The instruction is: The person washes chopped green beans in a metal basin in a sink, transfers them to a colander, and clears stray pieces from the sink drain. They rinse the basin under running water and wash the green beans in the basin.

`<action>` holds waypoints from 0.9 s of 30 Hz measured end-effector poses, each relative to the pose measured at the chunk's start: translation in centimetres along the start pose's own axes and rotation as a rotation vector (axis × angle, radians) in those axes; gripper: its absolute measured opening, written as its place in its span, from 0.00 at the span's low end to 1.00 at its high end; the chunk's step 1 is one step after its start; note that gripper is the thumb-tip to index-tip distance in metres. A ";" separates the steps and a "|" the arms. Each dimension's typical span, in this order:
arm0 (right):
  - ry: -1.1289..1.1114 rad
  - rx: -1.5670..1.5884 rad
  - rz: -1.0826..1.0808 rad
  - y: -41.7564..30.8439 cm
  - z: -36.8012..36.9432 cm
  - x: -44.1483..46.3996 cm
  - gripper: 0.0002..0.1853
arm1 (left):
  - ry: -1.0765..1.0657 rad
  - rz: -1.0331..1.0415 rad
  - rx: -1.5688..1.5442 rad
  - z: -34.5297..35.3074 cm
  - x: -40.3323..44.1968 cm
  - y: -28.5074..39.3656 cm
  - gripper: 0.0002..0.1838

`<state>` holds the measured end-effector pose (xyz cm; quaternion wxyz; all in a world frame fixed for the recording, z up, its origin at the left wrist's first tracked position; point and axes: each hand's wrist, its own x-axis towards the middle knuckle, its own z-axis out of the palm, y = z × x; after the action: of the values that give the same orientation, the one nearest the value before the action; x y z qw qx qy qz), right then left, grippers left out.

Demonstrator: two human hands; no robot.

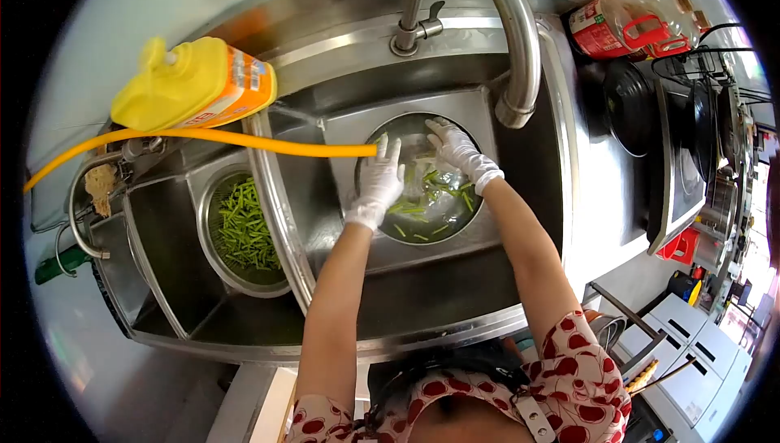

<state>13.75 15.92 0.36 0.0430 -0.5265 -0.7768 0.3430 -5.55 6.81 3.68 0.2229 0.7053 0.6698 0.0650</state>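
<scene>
A: Where are the cut green stems (pixel 410 210)?

B: In the round metal bowl (pixel 460 223), scattered through clear water, a few pieces near the lower rim and more towards the right side

A: And the hands?

B: Both gloved, at the bowl's upper part. The left hand (pixel 380 184) has its fingers spread, thumb apart; the right hand (pixel 459 152) reaches in from the other side, fingers also spread. I see neither one pinching a piece

A: How would you work the stems well from there?

B: Keep the fingers loose and sweep slowly beneath the pieces, so none ride over the rim. I'd keep the glove cuffs above the water, too

A: What about the yellow hose (pixel 309 149)?

B: Its end is right by the left fingertips; I can't tell whether they touch. Mind it while stirring

A: Anything farther out?

B: The curved tap (pixel 520 61) arches above the sink on the right. Across the divider (pixel 280 215), a strainer (pixel 206 240) holds more cut stems, with a yellow bottle (pixel 183 89) above it
</scene>
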 end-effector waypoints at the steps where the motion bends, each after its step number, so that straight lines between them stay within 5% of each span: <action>1: -0.080 0.018 0.066 0.5 0.3 0.5 0.22 | 0.008 0.032 0.072 0.9 1.1 -0.7 0.30; 6: -0.131 0.359 0.272 1.1 2.7 1.4 0.22 | -0.023 0.041 -0.048 5.2 3.6 -2.9 0.27; 11: -0.136 0.174 -0.014 0.9 4.3 0.8 0.22 | -0.163 0.119 -0.059 5.0 3.6 -1.6 0.19; 20: -0.688 0.039 -0.129 0.6 6.4 -2.2 0.19 | -0.596 0.068 -0.150 3.1 -1.8 -1.8 0.17; 22: -0.799 0.096 0.056 0.0 6.2 -3.9 0.19 | -0.579 0.026 -0.305 3.5 -3.2 -1.8 0.17; 26: -0.753 0.002 -0.107 0.2 5.3 -6.3 0.19 | -0.479 -0.024 -0.539 4.3 -5.5 -1.2 0.17; 27: -0.785 0.044 0.021 -0.2 4.8 -6.7 0.19 | -0.450 -0.022 -0.612 4.1 -5.9 -0.5 0.16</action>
<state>14.50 7.85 -1.15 -0.2495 -0.3621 -0.7211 0.5353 -4.98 0.13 1.05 0.5654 0.5954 0.5613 0.1034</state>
